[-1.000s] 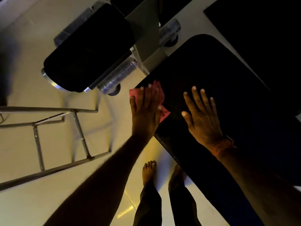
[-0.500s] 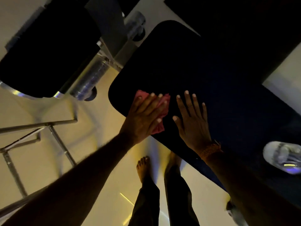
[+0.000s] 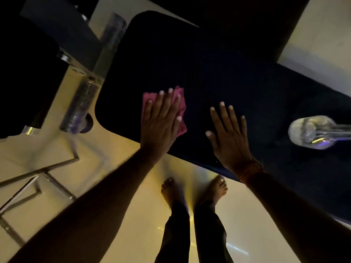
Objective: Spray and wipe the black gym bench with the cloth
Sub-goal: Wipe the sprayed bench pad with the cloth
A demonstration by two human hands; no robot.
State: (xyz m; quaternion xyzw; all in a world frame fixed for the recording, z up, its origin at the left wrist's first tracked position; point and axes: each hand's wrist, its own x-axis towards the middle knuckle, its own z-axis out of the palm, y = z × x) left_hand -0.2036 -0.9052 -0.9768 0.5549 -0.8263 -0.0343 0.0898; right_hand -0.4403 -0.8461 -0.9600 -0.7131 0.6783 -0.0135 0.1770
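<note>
The black gym bench [image 3: 218,73] runs from the upper left to the right edge of the head view. My left hand [image 3: 161,120] lies flat on a pink cloth [image 3: 182,103], pressing it onto the pad near its front edge. My right hand [image 3: 229,137] rests flat on the pad just to the right, fingers spread, holding nothing. An orange band is on that wrist. A clear spray bottle [image 3: 315,131] lies on the bench at the right, partly cut off by the frame edge.
A second black pad [image 3: 28,73] with plastic-wrapped metal tubes [image 3: 81,109] stands at the left. A metal frame [image 3: 38,179] sits on the pale floor at lower left. My bare feet [image 3: 171,188] stand close to the bench's front edge.
My left hand has slid the pink cloth inward from the bench's left end. The view shifted right, bringing the spray bottle further into sight. My right hand stays flat on the pad.
</note>
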